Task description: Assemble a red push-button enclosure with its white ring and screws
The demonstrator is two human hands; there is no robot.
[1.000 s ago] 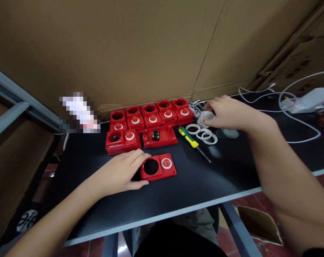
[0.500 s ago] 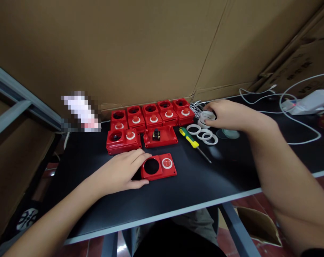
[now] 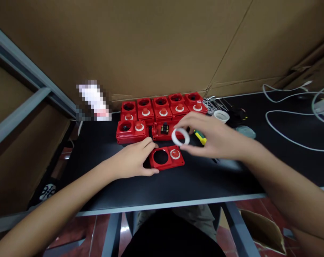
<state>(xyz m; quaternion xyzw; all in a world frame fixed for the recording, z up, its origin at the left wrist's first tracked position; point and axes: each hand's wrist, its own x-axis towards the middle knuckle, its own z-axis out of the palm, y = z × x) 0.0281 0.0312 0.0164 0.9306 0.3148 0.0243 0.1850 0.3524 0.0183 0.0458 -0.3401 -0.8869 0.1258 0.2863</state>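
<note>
My left hand [image 3: 136, 157] grips the left edge of a red cover plate [image 3: 166, 163] that lies on the dark tabletop. The cover has a large round hole on its left and a small red dome with a white ring on its right. Thumb and fingers of my right hand [image 3: 208, 137] pinch a white plastic ring [image 3: 180, 137], held above the cover's right half. Behind the cover sits an open red box base [image 3: 158, 134] with a black switch block [image 3: 165, 128] inside. A green and yellow screwdriver [image 3: 200, 136] is partly hidden behind my right hand.
Several assembled red boxes [image 3: 162, 110] stand along the cardboard wall [image 3: 156, 46]. White rings [image 3: 221, 116] are stacked at the right, beside a pile of screws [image 3: 214, 105] and a translucent disc [image 3: 246, 132]. A white cable [image 3: 282, 137] loops across the table's right side.
My right hand has come left from the ring stack, bringing a white ring over toward the red cover. My left hand still grips the cover. The view has shifted slightly.
</note>
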